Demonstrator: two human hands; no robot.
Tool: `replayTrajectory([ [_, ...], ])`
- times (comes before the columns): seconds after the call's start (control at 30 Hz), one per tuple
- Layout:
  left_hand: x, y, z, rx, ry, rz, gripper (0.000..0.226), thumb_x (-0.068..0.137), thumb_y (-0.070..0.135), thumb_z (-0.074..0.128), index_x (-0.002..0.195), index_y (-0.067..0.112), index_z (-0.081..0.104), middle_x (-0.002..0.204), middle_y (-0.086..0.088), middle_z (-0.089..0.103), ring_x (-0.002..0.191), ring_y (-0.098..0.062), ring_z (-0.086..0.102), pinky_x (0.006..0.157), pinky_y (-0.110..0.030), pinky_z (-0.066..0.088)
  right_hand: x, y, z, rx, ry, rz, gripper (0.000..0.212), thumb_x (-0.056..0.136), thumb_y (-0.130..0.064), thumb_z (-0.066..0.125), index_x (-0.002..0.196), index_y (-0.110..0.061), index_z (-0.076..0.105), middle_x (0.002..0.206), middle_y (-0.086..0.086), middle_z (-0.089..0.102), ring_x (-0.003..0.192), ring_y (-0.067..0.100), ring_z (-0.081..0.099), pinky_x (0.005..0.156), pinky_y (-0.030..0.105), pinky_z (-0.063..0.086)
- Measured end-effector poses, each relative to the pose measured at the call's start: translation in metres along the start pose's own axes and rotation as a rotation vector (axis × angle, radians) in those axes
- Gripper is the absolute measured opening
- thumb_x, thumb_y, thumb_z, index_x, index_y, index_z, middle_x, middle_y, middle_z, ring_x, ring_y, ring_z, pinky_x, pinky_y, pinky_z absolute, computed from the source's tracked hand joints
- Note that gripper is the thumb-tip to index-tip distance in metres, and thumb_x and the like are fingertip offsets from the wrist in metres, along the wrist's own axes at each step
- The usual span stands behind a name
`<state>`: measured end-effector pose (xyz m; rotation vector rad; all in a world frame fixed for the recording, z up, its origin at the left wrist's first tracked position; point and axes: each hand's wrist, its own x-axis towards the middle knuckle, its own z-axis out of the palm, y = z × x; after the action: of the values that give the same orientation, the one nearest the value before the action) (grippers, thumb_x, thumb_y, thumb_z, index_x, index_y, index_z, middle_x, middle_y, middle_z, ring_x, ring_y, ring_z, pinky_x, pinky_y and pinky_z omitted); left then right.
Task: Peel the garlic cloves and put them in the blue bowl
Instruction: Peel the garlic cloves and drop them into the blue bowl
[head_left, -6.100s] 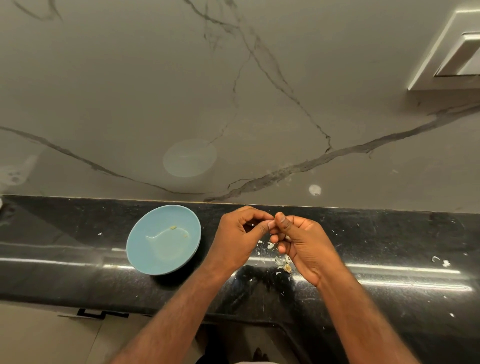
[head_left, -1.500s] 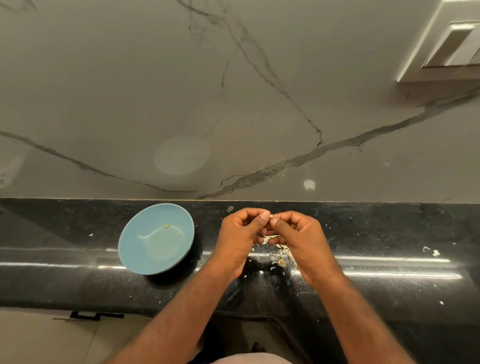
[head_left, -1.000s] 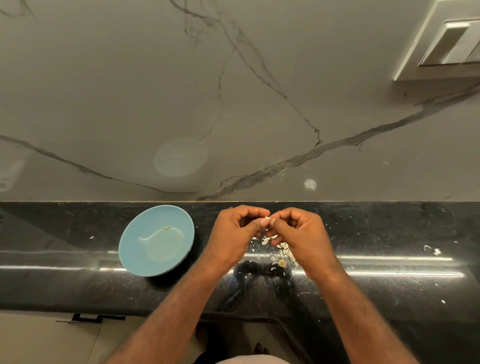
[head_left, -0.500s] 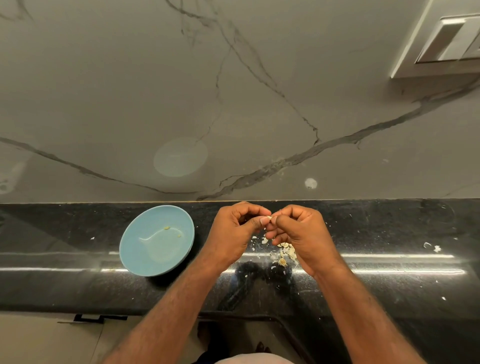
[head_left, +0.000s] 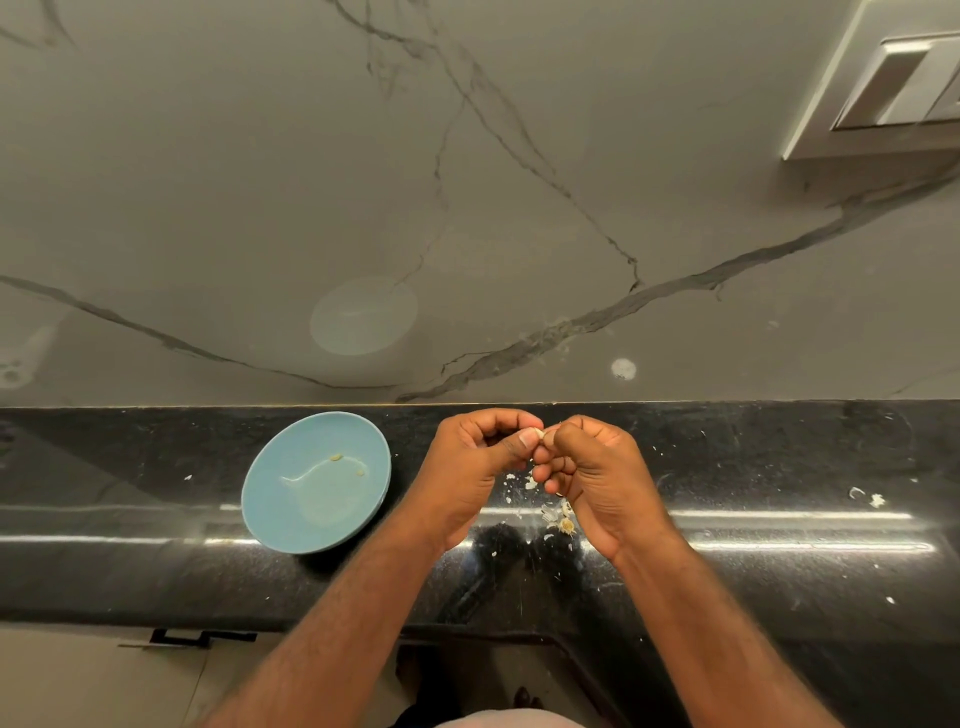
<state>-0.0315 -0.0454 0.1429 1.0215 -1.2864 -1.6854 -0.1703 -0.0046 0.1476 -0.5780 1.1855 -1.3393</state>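
My left hand and my right hand meet above the black counter, fingertips together. Between them they pinch a small pale garlic clove, mostly hidden by the fingers. The blue bowl sits on the counter just left of my left hand; it holds a thin film of liquid and two tiny yellowish bits. Garlic skin scraps lie on the counter beneath my right hand.
A grey marble-patterned wall rises behind the counter, with a switch plate at the top right. White flecks dot the counter to the right. The counter's front edge runs near my forearms, with a drawer handle below.
Both hands stayed together at the clove, fingers working slightly. A few more skin scraps lie under my right hand. The bowl has not moved.
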Motion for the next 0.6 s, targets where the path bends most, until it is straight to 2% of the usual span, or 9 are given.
replayTrajectory([
  [0.17,-0.0008,-0.0005,0.0029,-0.012,-0.003,0.02,0.012,0.087,0.005,0.068,0.095,0.01,0.074,0.087,-0.003,0.074,0.085,-0.013,0.068,0.077,-0.024,0.054,-0.0001,-0.0012,0.0036,0.123,0.004,0.107,0.026,0.089,0.004,0.052,0.067,-0.007,0.061,0.059,0.006,0.059,0.047,0.011,0.053,0.043,0.018,0.041],
  [0.37,-0.0012,-0.0007,0.0036,0.048,0.001,0.087,0.012,0.089,0.0,0.066,0.099,0.005,0.072,0.088,0.001,0.074,0.087,-0.011,0.068,0.083,-0.025,0.055,-0.0008,-0.0041,0.0064,0.217,0.017,0.213,0.026,0.09,-0.001,0.053,0.067,-0.007,0.063,0.058,0.004,0.059,0.046,0.01,0.052,0.042,0.017,0.042],
  [0.47,-0.0018,-0.0007,0.0043,0.103,0.009,0.134,0.013,0.089,0.001,0.066,0.097,0.009,0.073,0.09,0.0,0.073,0.09,-0.011,0.068,0.084,-0.024,0.054,-0.0005,-0.0033,0.0072,0.269,0.025,0.258,0.031,0.09,-0.002,0.053,0.062,-0.008,0.067,0.058,0.004,0.059,0.045,0.009,0.052,0.041,0.016,0.042],
  [0.53,-0.0022,-0.0002,0.0039,0.137,0.008,0.163,0.014,0.089,0.001,0.067,0.096,0.011,0.074,0.093,-0.004,0.071,0.091,-0.012,0.068,0.084,-0.024,0.054,-0.0007,-0.0024,0.0054,0.245,0.017,0.22,0.028,0.09,-0.001,0.053,0.066,-0.006,0.066,0.059,0.005,0.059,0.046,0.01,0.053,0.041,0.017,0.043],
  [0.6,-0.0023,0.001,0.0037,0.156,0.008,0.152,0.013,0.088,0.003,0.069,0.098,0.01,0.074,0.092,-0.004,0.073,0.089,-0.012,0.069,0.083,-0.023,0.055,-0.0009,-0.0023,0.0012,0.077,0.02,0.06,0.021,0.09,0.003,0.055,0.071,-0.004,0.064,0.061,0.007,0.06,0.05,0.014,0.055,0.045,0.021,0.045],
])
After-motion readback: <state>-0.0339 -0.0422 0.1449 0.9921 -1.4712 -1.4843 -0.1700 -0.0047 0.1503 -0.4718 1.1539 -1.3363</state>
